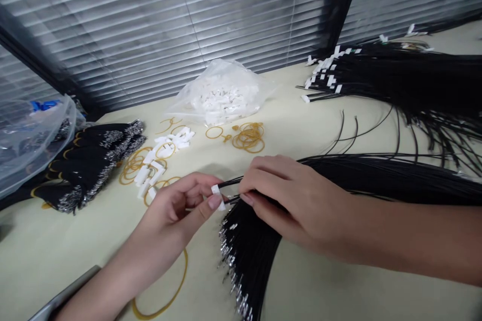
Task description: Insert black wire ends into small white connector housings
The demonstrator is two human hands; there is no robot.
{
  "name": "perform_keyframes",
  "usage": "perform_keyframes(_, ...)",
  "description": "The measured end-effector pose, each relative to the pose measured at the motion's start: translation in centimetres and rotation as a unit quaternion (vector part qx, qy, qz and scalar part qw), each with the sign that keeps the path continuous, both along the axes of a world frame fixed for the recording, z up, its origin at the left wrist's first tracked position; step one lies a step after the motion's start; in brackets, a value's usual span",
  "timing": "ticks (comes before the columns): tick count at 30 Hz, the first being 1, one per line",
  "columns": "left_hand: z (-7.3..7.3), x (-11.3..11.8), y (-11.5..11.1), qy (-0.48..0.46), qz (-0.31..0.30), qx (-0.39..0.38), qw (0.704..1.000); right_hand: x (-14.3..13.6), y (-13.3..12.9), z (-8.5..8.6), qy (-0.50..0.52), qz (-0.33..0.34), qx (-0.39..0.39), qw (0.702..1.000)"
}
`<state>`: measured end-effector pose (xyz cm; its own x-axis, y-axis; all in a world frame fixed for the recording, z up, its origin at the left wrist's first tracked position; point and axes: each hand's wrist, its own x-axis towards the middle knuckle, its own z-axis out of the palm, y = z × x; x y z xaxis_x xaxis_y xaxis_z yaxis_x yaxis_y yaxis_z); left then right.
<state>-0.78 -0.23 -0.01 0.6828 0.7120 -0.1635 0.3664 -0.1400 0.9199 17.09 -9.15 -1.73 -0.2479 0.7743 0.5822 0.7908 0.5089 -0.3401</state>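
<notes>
My left hand [184, 205] pinches a small white plastic connector [218, 196] between thumb and fingers. Thin black wires [230, 181] run from that connector to my right hand [282, 190], which grips them just to the right with fingers closed. Beneath my hands a thick bundle of black wires [256, 251] fans out, its bare silvery ends [231, 266] pointing left and down. More of the bundle [361, 175] stretches off to the right behind my right forearm. How many wires my right fingers hold is hidden.
Loose white connectors [150, 170] lie among yellow rubber bands [131, 165] on the left. A clear bag of white connectors [222, 95] stands by the window blinds. Black wires with white connectors [376, 70] lie back right; banded wire bundles [90, 160] and a plastic bag [33, 145] are left.
</notes>
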Motion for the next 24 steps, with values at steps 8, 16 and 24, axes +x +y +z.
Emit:
perform_keyframes(8, -0.3, 0.1, -0.1, 0.01, -0.003, 0.021, 1.0, 0.5, 0.5, -1.1, -0.132, -0.038, 0.04, 0.99)
perform_keyframes(16, -0.5, -0.1, -0.6, 0.017, -0.009, 0.03, 0.999, 0.3, 0.5, -1.1, -0.17, -0.036, 0.086, 0.981)
perform_keyframes(24, -0.3, 0.2, -0.5, 0.021, -0.025, 0.029, 0.999, 0.1, 0.4, -1.2, -0.175, -0.024, 0.1, 0.979)
